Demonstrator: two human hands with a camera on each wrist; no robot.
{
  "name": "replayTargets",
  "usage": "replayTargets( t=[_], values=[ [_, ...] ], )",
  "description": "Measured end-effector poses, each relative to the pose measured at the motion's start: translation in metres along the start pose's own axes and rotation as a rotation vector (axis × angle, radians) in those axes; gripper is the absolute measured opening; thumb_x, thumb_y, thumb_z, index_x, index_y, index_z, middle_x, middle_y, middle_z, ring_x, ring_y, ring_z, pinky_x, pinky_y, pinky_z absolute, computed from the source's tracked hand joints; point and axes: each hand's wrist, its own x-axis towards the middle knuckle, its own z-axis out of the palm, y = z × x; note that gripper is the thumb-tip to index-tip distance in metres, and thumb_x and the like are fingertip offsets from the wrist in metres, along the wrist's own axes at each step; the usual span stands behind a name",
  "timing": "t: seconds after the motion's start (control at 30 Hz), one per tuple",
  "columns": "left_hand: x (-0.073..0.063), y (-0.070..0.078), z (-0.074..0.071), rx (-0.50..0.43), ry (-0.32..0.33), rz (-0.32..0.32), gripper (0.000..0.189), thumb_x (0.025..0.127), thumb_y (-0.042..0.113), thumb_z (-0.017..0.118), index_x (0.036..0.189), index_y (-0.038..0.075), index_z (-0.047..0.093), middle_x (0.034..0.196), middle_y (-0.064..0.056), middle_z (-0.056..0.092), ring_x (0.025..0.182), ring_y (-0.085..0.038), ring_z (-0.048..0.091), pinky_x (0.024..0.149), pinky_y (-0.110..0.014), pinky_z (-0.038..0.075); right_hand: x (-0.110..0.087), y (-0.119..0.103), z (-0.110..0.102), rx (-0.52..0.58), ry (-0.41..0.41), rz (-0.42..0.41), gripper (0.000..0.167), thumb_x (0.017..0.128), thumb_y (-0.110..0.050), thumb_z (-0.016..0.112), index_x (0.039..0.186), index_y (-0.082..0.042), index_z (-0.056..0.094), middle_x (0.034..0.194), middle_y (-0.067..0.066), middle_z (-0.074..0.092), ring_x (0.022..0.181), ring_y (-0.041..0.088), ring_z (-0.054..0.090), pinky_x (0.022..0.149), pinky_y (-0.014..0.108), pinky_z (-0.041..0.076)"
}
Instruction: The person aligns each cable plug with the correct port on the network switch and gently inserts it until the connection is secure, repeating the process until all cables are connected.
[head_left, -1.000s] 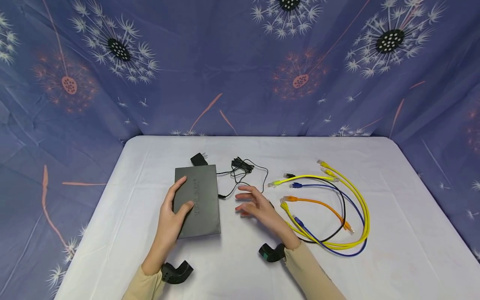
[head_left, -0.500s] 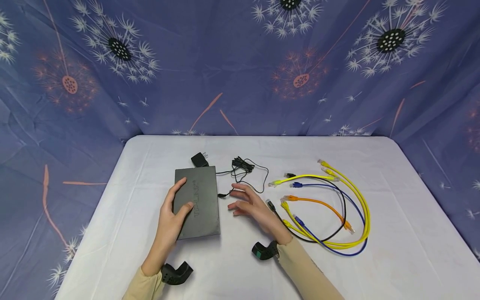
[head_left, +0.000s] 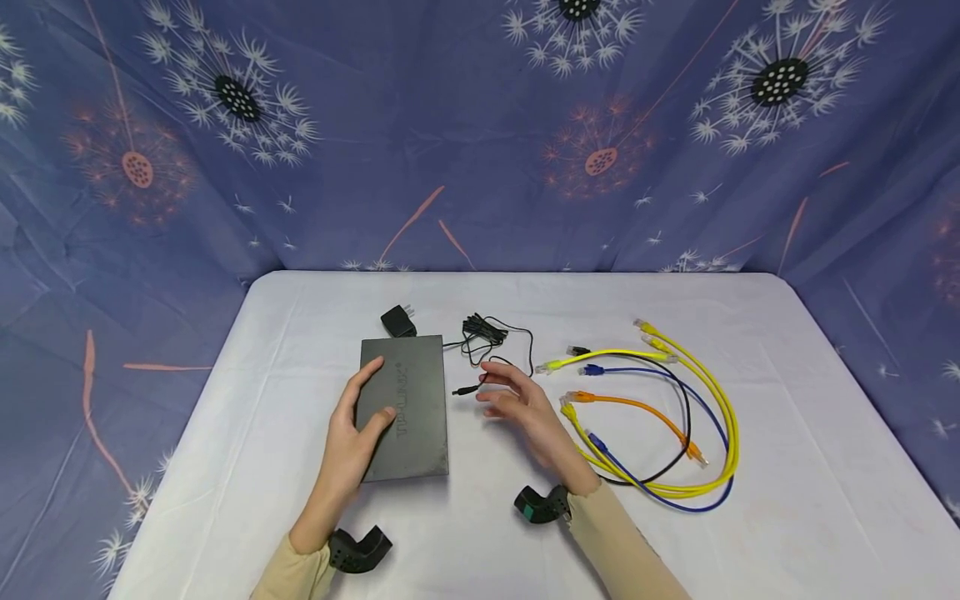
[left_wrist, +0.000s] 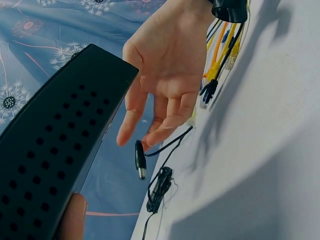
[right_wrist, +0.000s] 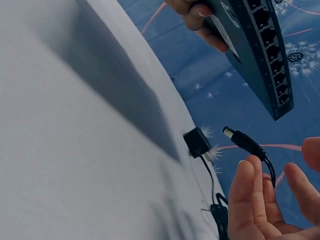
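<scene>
Clasps with the left hand a flat dark-grey rectangular box lettered TP-LINK (grey on grey, so easily missed), thumb on the top face, other fingers partly hidden beneath. Holds it raised over the white cloth-covered table. Shows, in the right wrist view, a row of ports cut off by the frame's top edge.

Bends loosely the fingers of the right hand, near the box, with a slim black barrel plug with a metal tip at the fingertips, off the table, aimed at the box but apart from it. Cannot tell whether pinched or merely touched. Hides part of the plug's lead behind those fingers in the right wrist view.

Includes farther back a bundled thin black cord and, just behind the box, a boxy black power adapter. Has at right curled yellow cables, plus an orange cable, blue and black ones, too overlapped to count surely.
</scene>
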Motion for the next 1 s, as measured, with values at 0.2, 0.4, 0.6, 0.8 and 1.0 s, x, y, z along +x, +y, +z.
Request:
replayTargets(
  t=[0.2, 0.4, 0.6, 0.8, 1.0],
  values=[
    [-0.001, 0.003, 0.004, -0.009, -0.014, 0.018, 0.064, 0.088, -0.003, 0.054, 0.145, 0.022, 0.041, 0.151, 0.003, 0.026, 0.138, -0.016, 0.020, 0.105, -0.049, 0.017, -0.006, -0.008, -0.006, 0.016, 0.036, -0.030, 0.046, 0.093, -0.004, 0.054, 0.137, 0.004, 0.043, 0.131, 0.031, 0.041, 0.104, 0.029, 0.060, 0.085, 0.040, 0.049],
    [-0.003, 0.005, 0.007, -0.021, -0.036, 0.029, 0.064, 0.088, -0.004, 0.055, 0.145, 0.022, 0.041, 0.151, 0.004, 0.026, 0.139, -0.015, 0.017, 0.107, -0.049, 0.014, -0.012, -0.016, -0.010, 0.039, 0.060, -0.062, 0.043, 0.093, -0.003, 0.055, 0.134, 0.008, 0.045, 0.128, 0.023, 0.046, 0.100, 0.030, 0.061, 0.084, 0.038, 0.050],
    [-0.004, 0.007, 0.011, -0.032, -0.051, 0.026, 0.065, 0.088, -0.004, 0.055, 0.145, 0.024, 0.041, 0.151, 0.004, 0.027, 0.139, -0.016, 0.019, 0.106, -0.049, 0.015, -0.016, -0.024, -0.011, 0.036, 0.125, -0.063, 0.036, 0.092, -0.002, 0.059, 0.124, 0.011, 0.050, 0.115, 0.015, 0.058, 0.091, 0.020, 0.064, 0.084, 0.036, 0.049],
    [-0.006, 0.009, 0.015, -0.044, -0.076, 0.017, 0.065, 0.089, -0.004, 0.055, 0.145, 0.025, 0.040, 0.152, 0.003, 0.026, 0.138, -0.017, 0.021, 0.105, -0.048, 0.018, -0.019, -0.029, -0.009, 0.028, 0.189, -0.080, 0.026, 0.089, 0.000, 0.062, 0.111, 0.009, 0.052, 0.084, 0.007, 0.067, 0.079, 0.015, 0.063, 0.079, 0.033, 0.050],
    [-0.008, 0.010, 0.019, -0.049, -0.090, 0.007, 0.064, 0.088, -0.003, 0.056, 0.144, 0.027, 0.041, 0.151, 0.003, 0.027, 0.136, -0.019, 0.025, 0.103, -0.047, 0.020, -0.022, -0.033, -0.009, 0.040, 0.204, -0.133, 0.014, 0.087, 0.004, 0.062, 0.099, 0.007, 0.055, 0.090, 0.008, 0.062, 0.078, 0.018, 0.063, 0.076, 0.032, 0.050]
  ],
)
